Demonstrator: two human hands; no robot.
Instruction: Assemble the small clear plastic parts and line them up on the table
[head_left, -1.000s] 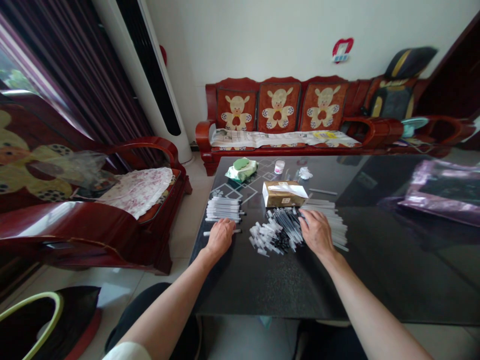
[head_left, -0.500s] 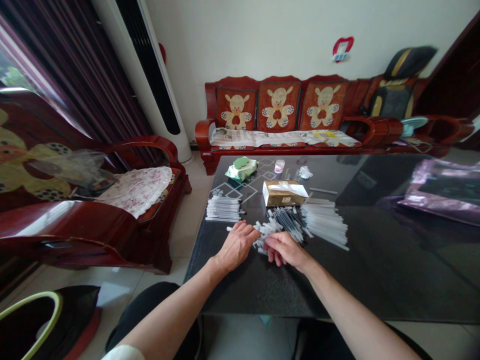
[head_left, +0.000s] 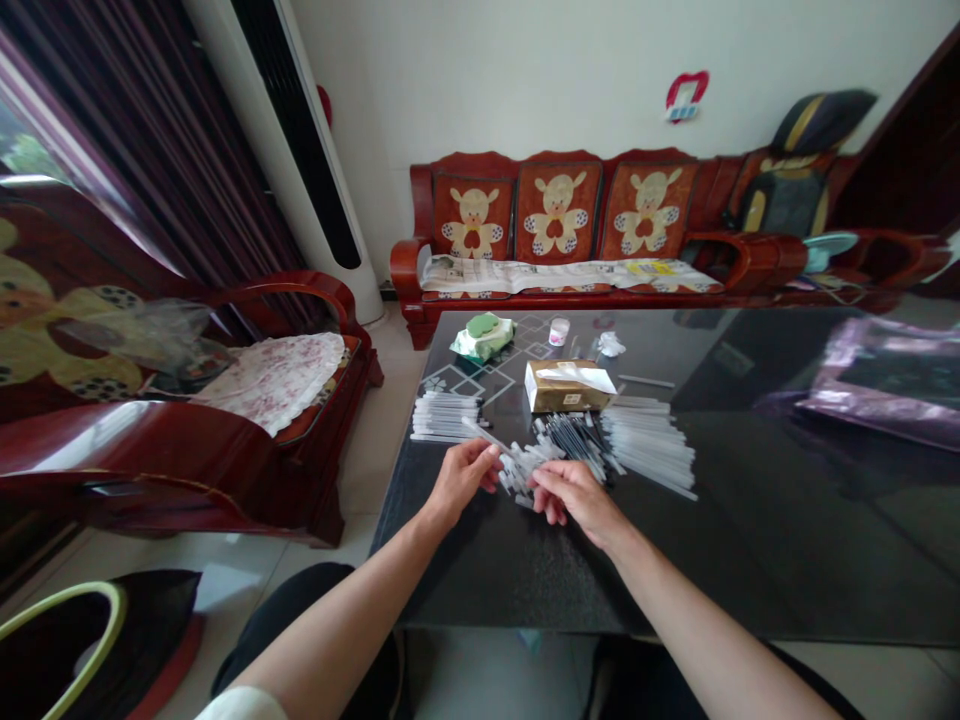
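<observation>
My left hand [head_left: 463, 480] pinches a slim white pen [head_left: 486, 434], which slants up to the left from the fingertips. My right hand [head_left: 571, 496] is closed at the fingertips beside the heap of small white caps [head_left: 529, 458]; whatever it may hold is too small to make out. Just beyond the right hand lie dark thin pen refills [head_left: 574, 442] in a loose bunch. To their right is a fanned stack of translucent white pen barrels [head_left: 651, 448]. A row of white pens [head_left: 445, 416] lies beyond my left hand.
A gold tissue box [head_left: 568, 388] stands behind the refills on the dark glossy table [head_left: 750, 560]. Farther back are a green wipes pack [head_left: 484, 338], a small white tub [head_left: 559, 332] and a crumpled tissue [head_left: 610, 344]. A purple plastic package [head_left: 885, 390] lies at right.
My left hand has turned and drawn slightly back, and the pen in it now tilts up toward the row at left. My right hand has hardly moved.
</observation>
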